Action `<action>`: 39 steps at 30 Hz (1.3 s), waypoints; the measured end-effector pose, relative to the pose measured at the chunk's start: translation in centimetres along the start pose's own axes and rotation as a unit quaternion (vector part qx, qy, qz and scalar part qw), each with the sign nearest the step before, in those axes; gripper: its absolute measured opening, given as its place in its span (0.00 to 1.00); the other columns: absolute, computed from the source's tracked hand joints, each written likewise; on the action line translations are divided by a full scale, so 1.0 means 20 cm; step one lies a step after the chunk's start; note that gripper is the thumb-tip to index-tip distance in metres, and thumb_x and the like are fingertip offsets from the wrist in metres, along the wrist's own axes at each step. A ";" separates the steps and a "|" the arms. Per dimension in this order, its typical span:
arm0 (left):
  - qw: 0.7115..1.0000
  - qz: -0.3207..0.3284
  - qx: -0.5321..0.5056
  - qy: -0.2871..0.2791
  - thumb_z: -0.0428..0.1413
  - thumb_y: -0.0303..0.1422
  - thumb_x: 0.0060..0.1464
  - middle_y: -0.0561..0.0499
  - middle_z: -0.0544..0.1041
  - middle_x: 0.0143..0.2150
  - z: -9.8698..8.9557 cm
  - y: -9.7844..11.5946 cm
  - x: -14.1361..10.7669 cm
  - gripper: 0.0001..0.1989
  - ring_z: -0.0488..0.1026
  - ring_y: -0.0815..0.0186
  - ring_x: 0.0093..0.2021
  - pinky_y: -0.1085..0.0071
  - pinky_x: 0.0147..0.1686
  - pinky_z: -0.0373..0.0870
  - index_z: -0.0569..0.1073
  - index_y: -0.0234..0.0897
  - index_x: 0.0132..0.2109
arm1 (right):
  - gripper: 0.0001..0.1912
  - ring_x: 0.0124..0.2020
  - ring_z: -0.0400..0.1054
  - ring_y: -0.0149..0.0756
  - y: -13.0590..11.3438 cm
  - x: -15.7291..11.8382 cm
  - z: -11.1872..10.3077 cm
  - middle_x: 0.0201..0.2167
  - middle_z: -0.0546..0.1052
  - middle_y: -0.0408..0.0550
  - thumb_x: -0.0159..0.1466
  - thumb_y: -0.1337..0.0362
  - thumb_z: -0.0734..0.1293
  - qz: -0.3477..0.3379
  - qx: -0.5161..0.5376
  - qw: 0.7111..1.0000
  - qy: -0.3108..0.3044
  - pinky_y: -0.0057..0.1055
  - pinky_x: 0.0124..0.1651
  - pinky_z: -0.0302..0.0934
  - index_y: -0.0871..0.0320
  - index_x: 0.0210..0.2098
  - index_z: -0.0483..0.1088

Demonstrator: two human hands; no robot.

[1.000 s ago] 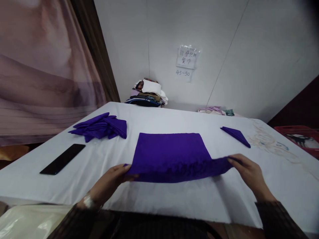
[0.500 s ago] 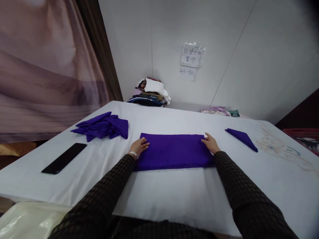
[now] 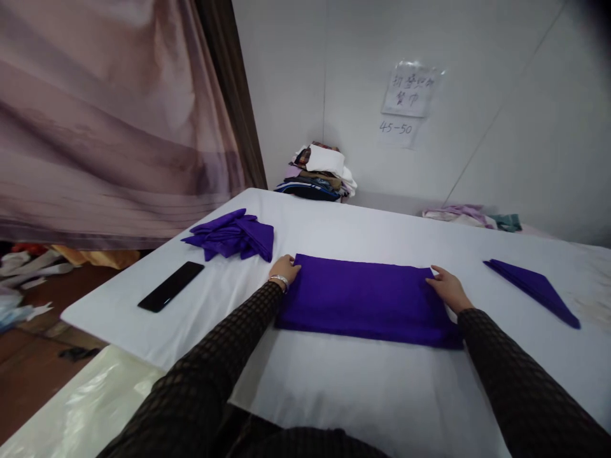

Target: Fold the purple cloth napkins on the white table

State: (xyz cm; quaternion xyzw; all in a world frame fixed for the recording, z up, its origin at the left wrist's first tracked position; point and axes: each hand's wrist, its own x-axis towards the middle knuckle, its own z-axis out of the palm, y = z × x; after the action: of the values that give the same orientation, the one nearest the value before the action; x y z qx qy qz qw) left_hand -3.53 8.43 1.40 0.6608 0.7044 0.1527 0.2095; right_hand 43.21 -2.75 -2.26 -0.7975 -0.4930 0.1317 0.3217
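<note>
A purple cloth napkin, folded into a wide rectangle, lies flat in front of me. At its far left corner, my left hand has its fingers closed on the edge. My right hand pinches the far right corner between thumb and fingers. Off to the left is a loose heap of purple napkins. On the right lies another purple napkin, folded into a narrow triangle.
A black phone-like slab lies left on the white-covered table. Stacked folded clothes and more cloth sit beyond the far edge by the wall. A pink curtain hangs at left, and pale plastic covers something at the near left.
The view has turned left, so everything sits further right in the picture. My left hand's fingers, spread on the napkin's left edge before, are now drawn together at its far corner.
</note>
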 end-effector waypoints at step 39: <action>0.997 -0.011 0.081 -0.006 0.52 0.38 0.53 0.47 0.78 0.41 -0.02 -0.01 -0.02 0.10 0.73 0.61 0.42 0.71 0.36 0.64 0.75 0.38 0.35 | 0.27 0.31 0.68 0.39 -0.02 0.08 0.08 0.29 0.76 0.49 0.53 0.57 0.63 -0.038 -0.113 0.993 0.021 0.33 0.34 0.60 0.63 0.50 0.70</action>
State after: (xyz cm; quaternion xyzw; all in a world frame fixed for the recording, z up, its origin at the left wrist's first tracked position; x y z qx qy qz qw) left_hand -3.88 8.09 1.74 0.6685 0.7206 0.0889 0.1609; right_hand 42.83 -0.71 -3.15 -0.8120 -0.5279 0.0455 0.2448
